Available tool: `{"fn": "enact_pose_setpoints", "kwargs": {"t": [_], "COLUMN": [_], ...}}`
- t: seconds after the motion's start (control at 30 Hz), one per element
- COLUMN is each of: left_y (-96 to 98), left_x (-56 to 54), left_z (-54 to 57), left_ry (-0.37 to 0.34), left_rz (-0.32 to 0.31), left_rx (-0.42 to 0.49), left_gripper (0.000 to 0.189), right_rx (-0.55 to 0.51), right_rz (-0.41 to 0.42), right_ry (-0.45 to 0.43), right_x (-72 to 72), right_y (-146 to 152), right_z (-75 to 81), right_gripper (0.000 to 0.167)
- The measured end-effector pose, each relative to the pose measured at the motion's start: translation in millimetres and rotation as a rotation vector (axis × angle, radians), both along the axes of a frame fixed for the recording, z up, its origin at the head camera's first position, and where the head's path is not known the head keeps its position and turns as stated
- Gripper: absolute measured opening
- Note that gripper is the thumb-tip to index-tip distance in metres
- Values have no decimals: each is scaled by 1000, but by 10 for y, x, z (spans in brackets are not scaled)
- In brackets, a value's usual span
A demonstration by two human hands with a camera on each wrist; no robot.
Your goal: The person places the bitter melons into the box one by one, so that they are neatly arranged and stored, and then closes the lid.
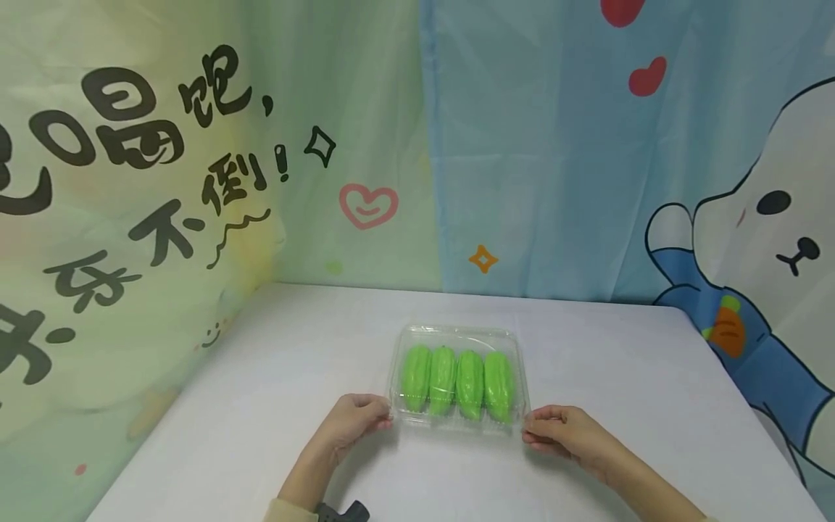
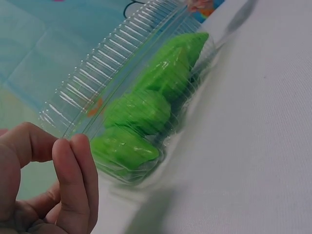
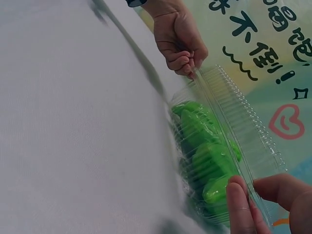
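A clear plastic clamshell box [image 1: 457,335] with its lid down lies on the white table, holding several bright green, ridged, elongated vegetables [image 1: 443,380] that look like bitter melons, side by side. My left hand [image 1: 359,420] pinches the box's near left corner between thumb and fingers; the left wrist view shows those fingertips [image 2: 73,156] at the rim. At the near right corner, my right hand [image 1: 561,435] pinches the rim in the same way, thumb against fingers [image 3: 239,204] in the right wrist view. Both hands grip the edge only, beside the vegetables.
The white tabletop [image 1: 313,333] spreads around the box. Behind it hangs a printed curtain [image 1: 509,145] with hearts and a cartoon bear, and on the left another printed curtain [image 1: 98,290] with dark lettering. A dark wrist strap [image 1: 342,512] shows at the left sleeve.
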State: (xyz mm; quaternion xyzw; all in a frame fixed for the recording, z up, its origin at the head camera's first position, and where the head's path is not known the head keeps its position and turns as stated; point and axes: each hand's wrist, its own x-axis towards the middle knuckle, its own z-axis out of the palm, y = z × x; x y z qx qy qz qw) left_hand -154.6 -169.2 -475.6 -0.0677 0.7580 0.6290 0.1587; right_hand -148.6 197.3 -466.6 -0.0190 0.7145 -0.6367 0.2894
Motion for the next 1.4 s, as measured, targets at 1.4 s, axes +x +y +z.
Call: {"fn": "enact_pose_setpoints", "kwargs": {"t": [1.4], "left_y": [-3], "left_x": [3], "left_z": [-29], "left_ry": [-13], "left_rz": [-6], "left_rx": [13], "left_gripper": [38], "right_rx": [-41], "right_rz": [-148], "right_ry": [-70], "right_x": [73], "right_y": [-127], "right_z": [-31], "right_gripper": [54]}}
